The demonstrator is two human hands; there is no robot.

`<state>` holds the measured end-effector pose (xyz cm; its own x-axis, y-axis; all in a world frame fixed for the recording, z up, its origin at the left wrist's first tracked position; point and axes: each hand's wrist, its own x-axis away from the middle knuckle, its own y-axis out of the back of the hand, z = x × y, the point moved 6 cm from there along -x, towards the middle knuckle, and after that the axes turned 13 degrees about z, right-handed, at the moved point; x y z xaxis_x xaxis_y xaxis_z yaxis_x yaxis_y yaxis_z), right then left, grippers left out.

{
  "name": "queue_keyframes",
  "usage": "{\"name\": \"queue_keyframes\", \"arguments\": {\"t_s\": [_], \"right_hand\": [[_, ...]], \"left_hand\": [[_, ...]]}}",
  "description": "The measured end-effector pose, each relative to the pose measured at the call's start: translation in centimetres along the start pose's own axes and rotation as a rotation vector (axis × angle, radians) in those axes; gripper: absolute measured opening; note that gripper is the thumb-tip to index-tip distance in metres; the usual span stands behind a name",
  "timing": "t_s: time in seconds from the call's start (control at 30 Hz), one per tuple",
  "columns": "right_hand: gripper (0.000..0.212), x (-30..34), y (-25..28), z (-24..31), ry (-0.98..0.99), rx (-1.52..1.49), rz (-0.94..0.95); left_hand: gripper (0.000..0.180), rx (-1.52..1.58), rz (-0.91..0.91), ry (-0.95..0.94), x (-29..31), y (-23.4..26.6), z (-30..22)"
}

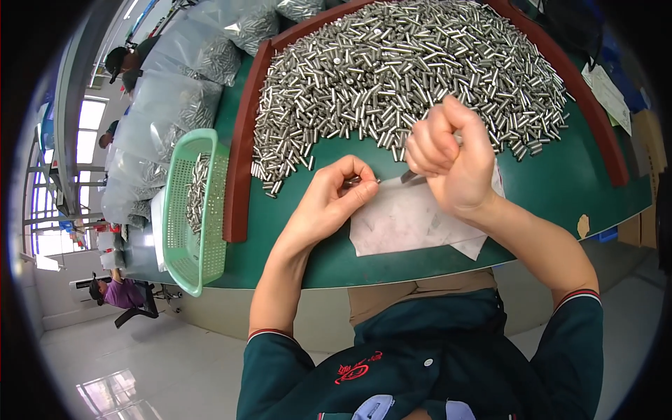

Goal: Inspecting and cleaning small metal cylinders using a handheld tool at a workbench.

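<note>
My left hand (325, 199) is closed in a pinch, its thumb against curled fingers. A small shiny metal pin (378, 181) pokes out at the thumb tip, and the rest is covered by the fingers. My right hand (455, 157) forms a fist just to the right, wrapped round a slim tool. Only the tool's dark flat metal tip (409, 176) shows, pointing toward the pin with a small gap. Beneath both hands lies a stained white sheet (406, 224). Beyond them spreads a large heap of short metal pins (413, 70).
Dark red wooden rails (248, 154) border the heap on the green table (560, 185). A light green plastic basket (192, 269) with pins stands left of the left rail. Clear bags of pins (171, 98) line the far left. Several people are in the left background.
</note>
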<state>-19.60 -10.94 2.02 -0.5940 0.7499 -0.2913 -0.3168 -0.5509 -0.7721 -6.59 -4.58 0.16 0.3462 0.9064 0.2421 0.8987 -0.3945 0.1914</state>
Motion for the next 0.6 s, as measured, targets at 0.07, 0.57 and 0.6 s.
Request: {"name": "queue_keyframes", "arguments": {"t_s": [0.07, 0.57, 0.6], "right_hand": [[0.044, 0.2, 0.2, 0.4, 0.004, -0.022, 0.015], [0.044, 0.8, -0.1, -0.8, -0.141, 0.199, 0.107], [0.044, 0.7, 0.0, -0.8, -0.142, 0.198, 0.107]], "left_hand": [[0.007, 0.467, 0.001, 0.035, -0.1, 0.2, 1.0], [0.015, 0.683, -0.047, -0.051, -0.7, 1.3, 1.3], [0.016, 0.662, -0.035, -0.039, -0.7, 1.3, 1.3]]}}
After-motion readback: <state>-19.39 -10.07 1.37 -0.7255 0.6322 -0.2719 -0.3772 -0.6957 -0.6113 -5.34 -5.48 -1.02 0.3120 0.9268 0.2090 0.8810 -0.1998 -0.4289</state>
